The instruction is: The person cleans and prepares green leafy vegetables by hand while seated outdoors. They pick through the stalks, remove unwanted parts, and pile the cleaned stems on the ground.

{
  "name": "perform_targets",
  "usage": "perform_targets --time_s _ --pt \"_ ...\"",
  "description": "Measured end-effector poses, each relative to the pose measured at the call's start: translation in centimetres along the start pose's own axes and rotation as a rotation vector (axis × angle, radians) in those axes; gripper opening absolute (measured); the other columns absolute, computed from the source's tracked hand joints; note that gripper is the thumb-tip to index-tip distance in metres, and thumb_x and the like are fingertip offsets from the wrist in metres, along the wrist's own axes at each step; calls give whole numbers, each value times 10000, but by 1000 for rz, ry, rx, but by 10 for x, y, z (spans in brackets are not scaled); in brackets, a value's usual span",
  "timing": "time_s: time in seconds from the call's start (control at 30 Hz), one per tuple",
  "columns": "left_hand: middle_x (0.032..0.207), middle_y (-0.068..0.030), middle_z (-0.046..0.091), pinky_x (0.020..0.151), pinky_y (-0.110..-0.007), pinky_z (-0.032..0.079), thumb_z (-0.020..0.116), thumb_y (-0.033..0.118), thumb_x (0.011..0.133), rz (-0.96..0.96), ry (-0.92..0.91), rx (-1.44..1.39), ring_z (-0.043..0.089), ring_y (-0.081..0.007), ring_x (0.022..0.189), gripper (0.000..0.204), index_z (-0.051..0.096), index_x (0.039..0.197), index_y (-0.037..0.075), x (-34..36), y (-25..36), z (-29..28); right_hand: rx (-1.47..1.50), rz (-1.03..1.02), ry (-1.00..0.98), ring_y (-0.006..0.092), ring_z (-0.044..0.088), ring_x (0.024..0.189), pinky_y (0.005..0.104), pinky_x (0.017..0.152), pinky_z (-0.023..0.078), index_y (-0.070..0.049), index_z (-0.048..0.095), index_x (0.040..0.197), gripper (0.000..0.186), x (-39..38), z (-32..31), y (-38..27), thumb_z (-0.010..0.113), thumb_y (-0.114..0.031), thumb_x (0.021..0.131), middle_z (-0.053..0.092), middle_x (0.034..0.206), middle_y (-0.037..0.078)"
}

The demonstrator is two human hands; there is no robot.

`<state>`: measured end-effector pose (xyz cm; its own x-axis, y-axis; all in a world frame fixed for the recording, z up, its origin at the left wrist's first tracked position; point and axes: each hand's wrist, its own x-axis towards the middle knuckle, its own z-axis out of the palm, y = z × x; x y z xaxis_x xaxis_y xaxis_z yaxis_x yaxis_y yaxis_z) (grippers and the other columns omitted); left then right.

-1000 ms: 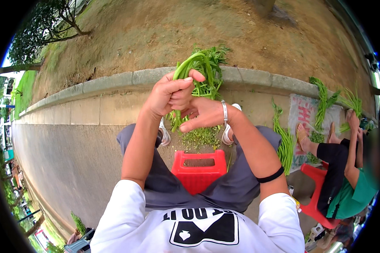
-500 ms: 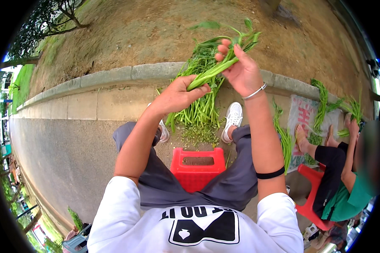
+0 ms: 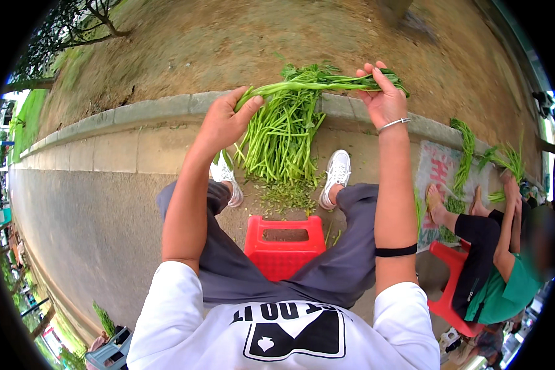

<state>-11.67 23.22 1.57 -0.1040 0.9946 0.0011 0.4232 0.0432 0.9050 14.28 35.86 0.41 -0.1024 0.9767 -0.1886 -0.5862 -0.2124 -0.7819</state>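
A bunch of long-stemmed leafy greens (image 3: pixel 311 86) stretches almost level between my two hands, over a pile. My left hand (image 3: pixel 227 123) is closed around the pale stem ends, with the thumb on top. At the leafy end, my right hand (image 3: pixel 383 102) pinches the bunch between thumb and fingers; some fingertips stick up behind the leaves. Below lies a thick pile of the same greens (image 3: pixel 280 139), its stems pointing toward me and its leaves against the stone curb. Short cut stem bits (image 3: pixel 283 196) are scattered at the pile's near edge.
A red plastic stool (image 3: pixel 285 265) stands between my legs, with my white shoes (image 3: pixel 337 172) either side of the pile. The curb (image 3: pixel 179 106) runs across, with bare soil beyond. At right, a person in green (image 3: pixel 505 293) sits by greens on a printed plastic sheet (image 3: pixel 430 161).
My hands have moved apart, the left a little left and up, the right to the right. The bunch, slanted before, now stretches nearly level between them.
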Motion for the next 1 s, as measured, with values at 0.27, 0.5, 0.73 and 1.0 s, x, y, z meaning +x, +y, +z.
perform_targets --time_s 0.27,0.5,0.73,1.0 --pt "656 -133 568 560 -314 419 581 247 841 14 203 190 512 -156 582 251 595 974 34 6 -2 -10 84 -33 289 203 605 850 356 762 489 -70 513 1011 220 37 -50 -12 587 -67 804 629 942 73" --pt "643 -154 564 547 -337 428 585 232 828 42 249 257 543 -247 559 231 595 971 51 4 -1 -5 -101 -257 437 145 603 766 277 677 493 -47 546 990 177 27 -40 -19 577 -64 816 628 916 69" --pt "654 -161 577 562 -357 440 591 225 818 128 192 321 579 -278 590 225 598 943 37 3 -11 15 -591 -490 -48 87 571 698 220 627 484 -10 568 987 153 -21 31 32 559 -63 844 623 863 58" --pt "615 -13 525 539 -305 412 580 266 842 -92 -161 -169 461 -71 617 303 606 905 -29 6 6 35 -959 -752 -375 191 573 663 271 591 463 -33 584 928 113 -55 53 52 565 -57 820 578 804 90"
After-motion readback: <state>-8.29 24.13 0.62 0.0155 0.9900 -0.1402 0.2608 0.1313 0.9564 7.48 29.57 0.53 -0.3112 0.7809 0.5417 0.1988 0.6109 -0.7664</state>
